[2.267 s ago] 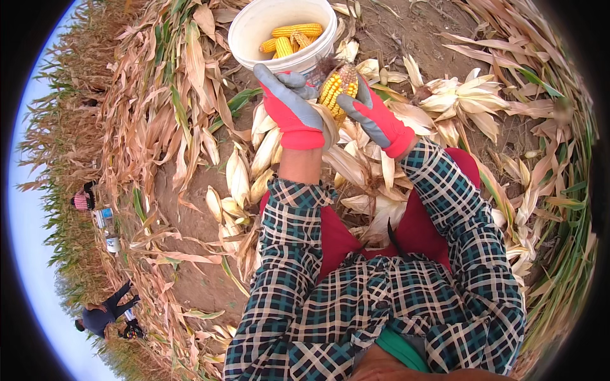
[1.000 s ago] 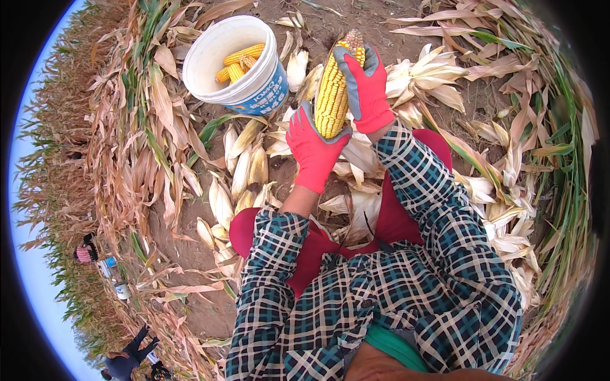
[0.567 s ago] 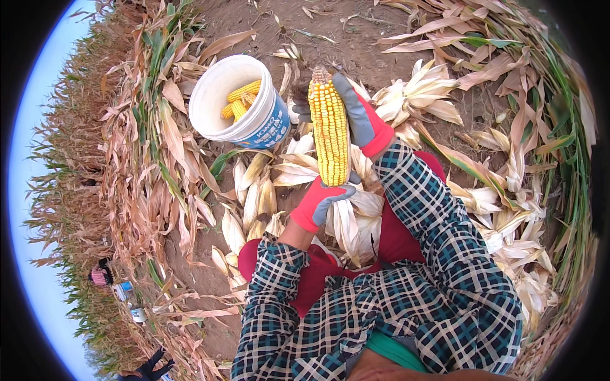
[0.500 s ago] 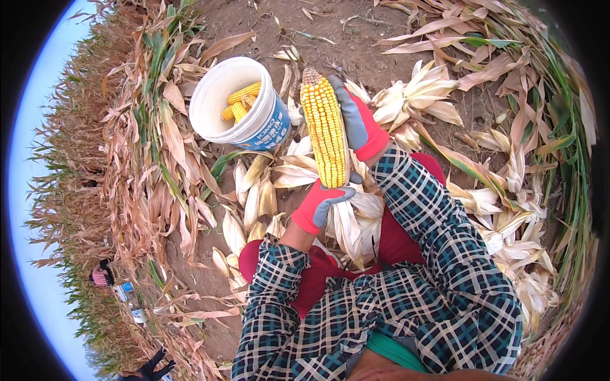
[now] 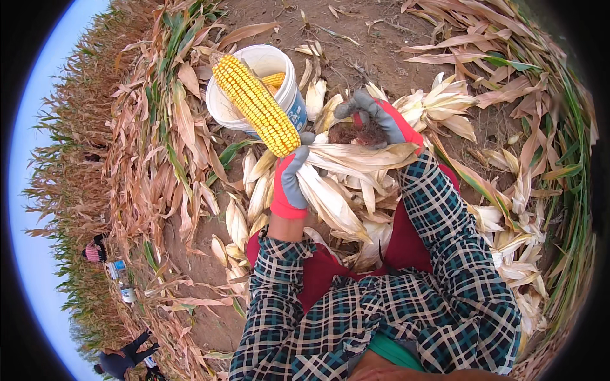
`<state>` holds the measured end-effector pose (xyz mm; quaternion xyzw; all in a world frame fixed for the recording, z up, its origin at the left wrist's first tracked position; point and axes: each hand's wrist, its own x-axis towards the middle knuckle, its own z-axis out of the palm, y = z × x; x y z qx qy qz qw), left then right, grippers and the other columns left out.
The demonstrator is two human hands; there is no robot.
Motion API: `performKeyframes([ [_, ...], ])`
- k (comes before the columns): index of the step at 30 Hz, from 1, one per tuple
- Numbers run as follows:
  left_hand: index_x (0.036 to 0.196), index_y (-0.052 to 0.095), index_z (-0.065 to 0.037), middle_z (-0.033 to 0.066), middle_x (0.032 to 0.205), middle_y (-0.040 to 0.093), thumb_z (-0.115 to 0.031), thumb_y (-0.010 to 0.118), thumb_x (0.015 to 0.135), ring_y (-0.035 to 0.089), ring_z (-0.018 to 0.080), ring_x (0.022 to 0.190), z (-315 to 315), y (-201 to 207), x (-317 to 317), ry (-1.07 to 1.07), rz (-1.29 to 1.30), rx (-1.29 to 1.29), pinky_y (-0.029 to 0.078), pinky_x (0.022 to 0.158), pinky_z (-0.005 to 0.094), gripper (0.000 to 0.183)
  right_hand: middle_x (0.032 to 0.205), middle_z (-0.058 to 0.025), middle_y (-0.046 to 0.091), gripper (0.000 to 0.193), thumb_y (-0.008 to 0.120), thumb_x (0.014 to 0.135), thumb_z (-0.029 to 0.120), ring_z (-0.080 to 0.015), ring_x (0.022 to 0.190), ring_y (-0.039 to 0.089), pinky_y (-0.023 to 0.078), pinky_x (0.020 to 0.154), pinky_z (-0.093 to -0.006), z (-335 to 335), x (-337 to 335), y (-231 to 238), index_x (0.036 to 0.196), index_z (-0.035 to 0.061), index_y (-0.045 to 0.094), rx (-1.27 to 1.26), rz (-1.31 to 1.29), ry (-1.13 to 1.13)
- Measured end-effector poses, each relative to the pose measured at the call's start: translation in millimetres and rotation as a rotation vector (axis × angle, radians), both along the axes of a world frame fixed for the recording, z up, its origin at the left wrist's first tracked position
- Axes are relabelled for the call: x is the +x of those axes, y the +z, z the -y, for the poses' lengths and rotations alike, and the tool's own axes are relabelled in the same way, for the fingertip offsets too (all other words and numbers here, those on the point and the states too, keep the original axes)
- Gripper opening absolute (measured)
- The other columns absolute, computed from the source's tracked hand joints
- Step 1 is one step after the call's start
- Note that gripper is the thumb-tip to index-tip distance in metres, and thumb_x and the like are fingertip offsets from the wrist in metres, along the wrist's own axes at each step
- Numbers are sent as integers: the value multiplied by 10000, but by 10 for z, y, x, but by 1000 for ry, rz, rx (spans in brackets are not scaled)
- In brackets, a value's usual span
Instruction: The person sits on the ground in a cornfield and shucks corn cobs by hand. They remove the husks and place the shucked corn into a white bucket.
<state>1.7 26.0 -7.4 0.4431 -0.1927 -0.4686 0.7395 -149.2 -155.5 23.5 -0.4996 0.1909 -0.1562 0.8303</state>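
My left hand point(image 5: 290, 184), in a grey and red glove, is closed around the base of a bare yellow corn cob point(image 5: 254, 105). The cob tilts up to the left, its tip over the rim of a white and blue bucket point(image 5: 297, 109). More yellow cobs point(image 5: 274, 79) show inside the bucket. Pale husk leaves point(image 5: 362, 159) trail from the cob's base toward my right hand point(image 5: 389, 120), which wears a matching glove. Its fingers are curled beside a tuft of brown silk point(image 5: 361, 134) and the husk; its exact grip is partly hidden.
Loose husks point(image 5: 432, 105) lie on the brown soil around my knees. Dry corn stalks point(image 5: 184, 120) are heaped to the left, with more stalks point(image 5: 559, 127) along the right. At the far lower left are another person point(image 5: 124, 359) and small buckets point(image 5: 115, 270).
The cob has swung left over the bucket in my left hand. My right hand has come away from the cob's side, and husk leaves now stretch out rightward from its base.
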Motion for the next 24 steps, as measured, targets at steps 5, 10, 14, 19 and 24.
performKeyframes([
  [5, 1071, 603, -32, 11, 955, 613, -143, 639, 845, 599, 108, 805, -64, -62, -3, 74, 299, 72, 482, 683, 230, 253, 1313, -186, 493, 763, 486, 921, 558, -263, 1110, 579, 480, 927, -371, 400, 69, -341, 1450, 56, 260, -16, 480, -46],
  [10, 1139, 611, -22, -2, 1008, 646, -95, 763, 764, 594, 80, 889, -32, -306, -342, -161, 194, 103, 471, 786, 252, 412, 1408, -204, 406, 915, 699, 809, 465, -317, 1239, 489, 430, 1006, -427, -66, 233, -235, 1470, 51, 220, -265, 526, -94],
  [14, 1250, 553, -55, 34, 1140, 627, -180, 763, 780, 595, 143, 1022, 52, -732, -547, -351, 441, 308, 463, 891, 301, 531, 1047, -102, 661, 574, 692, 840, 223, -194, 931, 661, 531, 792, -325, -257, 201, -66, 1309, -1, 445, -92, 274, -39],
  [19, 1331, 470, -91, 98, 1339, 506, -283, 696, 833, 478, 224, 1239, -92, -1375, -757, -460, 730, 275, 402, 1025, 353, 580, 1075, -158, 656, 667, 789, 695, 329, -293, 986, 651, 513, 843, -384, -976, 259, -54, 1245, 52, 532, -1217, 130, 254],
  [24, 1288, 495, -82, 144, 1298, 554, -303, 745, 756, 559, 248, 1173, 42, -804, -764, -434, 1233, 392, 469, 942, 368, 628, 1053, -92, 668, 677, 828, 676, 313, -178, 938, 653, 517, 817, -321, -608, 134, 41, 1218, 32, 535, -837, -29, -54],
])
